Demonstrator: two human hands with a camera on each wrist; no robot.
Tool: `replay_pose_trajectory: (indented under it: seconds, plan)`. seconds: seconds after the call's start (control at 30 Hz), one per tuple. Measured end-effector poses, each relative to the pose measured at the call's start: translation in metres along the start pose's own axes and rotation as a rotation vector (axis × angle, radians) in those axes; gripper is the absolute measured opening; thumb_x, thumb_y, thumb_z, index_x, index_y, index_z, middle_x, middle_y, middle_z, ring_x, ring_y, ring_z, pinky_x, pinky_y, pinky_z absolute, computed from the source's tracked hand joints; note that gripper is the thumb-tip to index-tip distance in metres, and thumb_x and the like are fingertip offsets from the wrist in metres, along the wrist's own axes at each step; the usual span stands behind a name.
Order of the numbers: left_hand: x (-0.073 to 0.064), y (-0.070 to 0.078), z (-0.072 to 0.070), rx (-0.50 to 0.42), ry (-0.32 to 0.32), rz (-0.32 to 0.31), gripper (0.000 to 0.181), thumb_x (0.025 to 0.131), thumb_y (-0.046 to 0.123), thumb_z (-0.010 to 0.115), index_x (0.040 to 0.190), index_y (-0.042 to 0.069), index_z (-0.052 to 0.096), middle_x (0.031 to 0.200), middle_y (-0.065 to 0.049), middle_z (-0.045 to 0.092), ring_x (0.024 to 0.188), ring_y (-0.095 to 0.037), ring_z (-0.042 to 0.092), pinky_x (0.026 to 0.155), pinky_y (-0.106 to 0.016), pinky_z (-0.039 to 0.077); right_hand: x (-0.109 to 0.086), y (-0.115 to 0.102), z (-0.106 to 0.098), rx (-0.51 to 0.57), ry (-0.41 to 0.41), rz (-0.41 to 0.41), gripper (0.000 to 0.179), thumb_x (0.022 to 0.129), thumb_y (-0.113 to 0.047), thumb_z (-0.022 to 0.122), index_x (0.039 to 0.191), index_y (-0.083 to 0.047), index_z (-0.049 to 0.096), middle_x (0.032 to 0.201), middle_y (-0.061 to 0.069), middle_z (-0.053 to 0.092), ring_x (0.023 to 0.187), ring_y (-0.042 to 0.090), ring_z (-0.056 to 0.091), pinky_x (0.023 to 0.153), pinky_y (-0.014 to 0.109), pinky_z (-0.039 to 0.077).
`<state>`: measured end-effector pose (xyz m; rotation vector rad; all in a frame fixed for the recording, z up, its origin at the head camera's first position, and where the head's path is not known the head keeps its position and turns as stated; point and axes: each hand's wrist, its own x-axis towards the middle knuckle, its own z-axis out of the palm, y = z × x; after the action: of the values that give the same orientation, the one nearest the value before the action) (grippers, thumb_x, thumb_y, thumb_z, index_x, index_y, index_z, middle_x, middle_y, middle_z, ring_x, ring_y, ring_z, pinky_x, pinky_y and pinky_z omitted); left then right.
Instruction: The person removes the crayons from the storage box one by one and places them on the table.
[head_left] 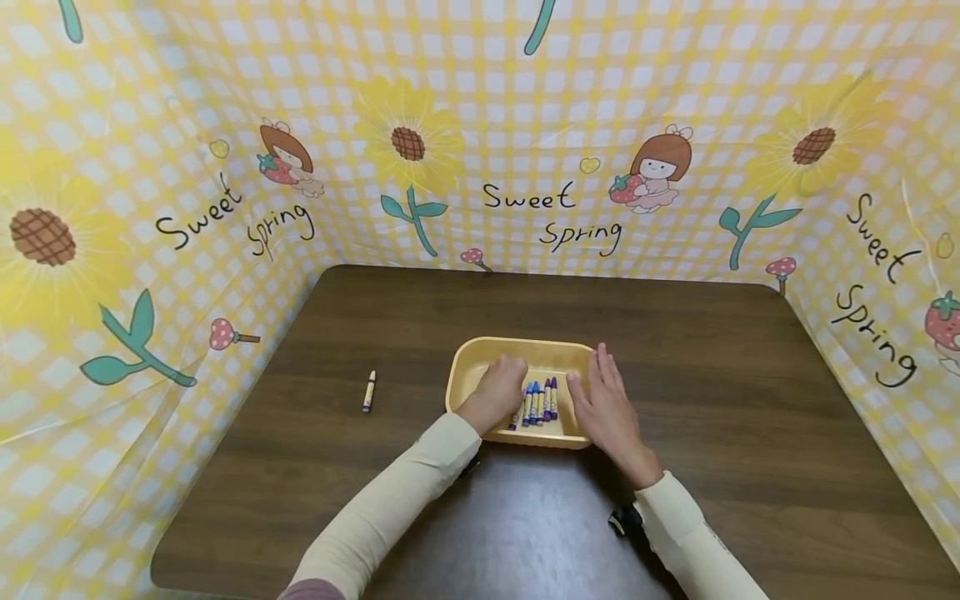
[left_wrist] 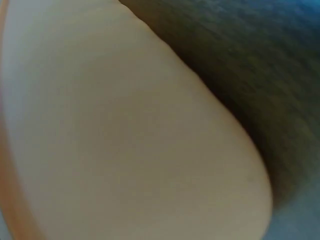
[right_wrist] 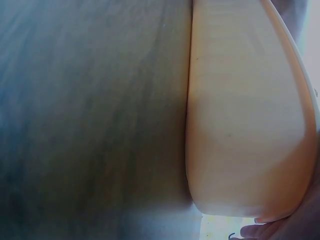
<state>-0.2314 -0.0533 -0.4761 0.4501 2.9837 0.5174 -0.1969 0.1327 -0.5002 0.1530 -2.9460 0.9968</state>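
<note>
A yellow plastic tray (head_left: 468, 354) stands mid-table in the head view. Several crayons (head_left: 540, 404) with blue and purple tips lie side by side in it. My left hand (head_left: 497, 390) reaches over the tray's near side, its curled fingers gripping the upper end of the leftmost crayon (head_left: 513, 421), which they partly hide. Fingers extended, my right hand (head_left: 609, 408) rests against the tray's right rim, thumb over the inside. Both wrist views show mostly a pale sleeve, on the left forearm (left_wrist: 130, 130) and right forearm (right_wrist: 245, 110); a bit of fingers shows at the bottom of the right one.
One more pale-tipped crayon (head_left: 369, 392) lies by itself on the dark wooden table (head_left: 300, 467), left of the tray. Yellow checked cloth (head_left: 525, 108) with flower prints hangs along the table's back and sides.
</note>
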Motion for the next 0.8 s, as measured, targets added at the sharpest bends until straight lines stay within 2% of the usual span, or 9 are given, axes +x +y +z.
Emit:
replay_pose_trajectory:
  seconds: [0.2,0.3,0.37,0.47,0.6,0.67,0.73,0.8]
  plan:
    - [0.000,0.000,0.000,-0.002,-0.009,0.000,0.013,0.084,-0.008,0.071,0.088,0.001,0.063,0.084,-0.012,0.064,0.078,-0.024,0.060,0.072,-0.037,0.055,0.000,0.000,0.001,-0.004,-0.006,0.001,0.073,0.109,-0.047,0.034,0.160,0.002,0.014,0.171,0.015,0.002,0.158,0.037,0.007,0.125,0.054,0.014]
    - [0.000,-0.002,-0.001,-0.029,-0.005,-0.002,0.014,0.083,-0.006,0.073,0.087,0.001,0.062,0.080,-0.009,0.061,0.075,-0.022,0.057,0.069,-0.034,0.053,0.001,0.001,0.001,-0.008,-0.001,0.000,0.073,0.109,-0.047,0.034,0.160,0.001,0.013,0.171,0.016,0.002,0.158,0.037,0.007,0.125,0.055,0.015]
    - [0.000,-0.005,-0.001,-0.060,0.008,-0.010,0.016,0.083,-0.005,0.073,0.081,0.003,0.059,0.073,-0.006,0.055,0.069,-0.019,0.053,0.062,-0.030,0.048,0.001,0.001,0.001,-0.007,0.002,-0.002,0.073,0.109,-0.047,0.034,0.160,0.001,0.014,0.171,0.015,0.003,0.158,0.037,0.008,0.124,0.055,0.015]
    - [0.000,-0.011,0.001,-0.130,0.034,-0.035,0.030,0.083,-0.007,0.069,0.067,0.008,0.049,0.062,0.000,0.040,0.057,-0.015,0.041,0.050,-0.025,0.035,0.000,0.000,0.002,0.001,0.007,-0.005,0.074,0.108,-0.047,0.035,0.160,0.001,0.014,0.171,0.015,0.004,0.158,0.037,0.009,0.124,0.056,0.016]
    - [-0.003,-0.016,0.001,-0.230,0.058,-0.061,0.044,0.080,-0.009,0.064,0.054,0.014,0.037,0.053,0.004,0.027,0.047,-0.010,0.029,0.043,-0.022,0.023,-0.001,0.000,0.001,0.004,0.002,0.000,0.074,0.108,-0.047,0.036,0.160,0.001,0.014,0.171,0.016,0.004,0.157,0.038,0.009,0.124,0.057,0.016]
    - [-0.006,-0.018,0.000,-0.290,0.052,-0.087,0.042,0.082,-0.007,0.064,0.052,0.013,0.042,0.050,0.005,0.032,0.045,-0.008,0.030,0.041,-0.021,0.023,-0.002,0.000,0.000,0.003,-0.002,0.002,0.074,0.108,-0.047,0.035,0.160,0.001,0.014,0.171,0.016,0.003,0.157,0.038,0.009,0.124,0.058,0.016]
    - [-0.007,-0.018,-0.005,-0.360,0.052,-0.109,0.033,0.084,-0.003,0.067,0.055,0.009,0.056,0.051,0.004,0.046,0.045,-0.006,0.038,0.041,-0.020,0.028,-0.002,0.000,0.000,0.001,-0.005,0.005,0.075,0.108,-0.048,0.035,0.160,0.001,0.013,0.171,0.016,0.002,0.157,0.039,0.008,0.123,0.059,0.017]
    - [-0.009,-0.018,-0.012,-0.421,0.058,-0.128,0.019,0.085,0.002,0.070,0.066,0.006,0.071,0.060,0.001,0.063,0.051,-0.005,0.048,0.044,-0.018,0.036,-0.001,-0.001,-0.001,0.000,-0.001,0.008,0.075,0.108,-0.048,0.035,0.160,0.001,0.014,0.171,0.016,0.002,0.157,0.039,0.008,0.123,0.060,0.017]
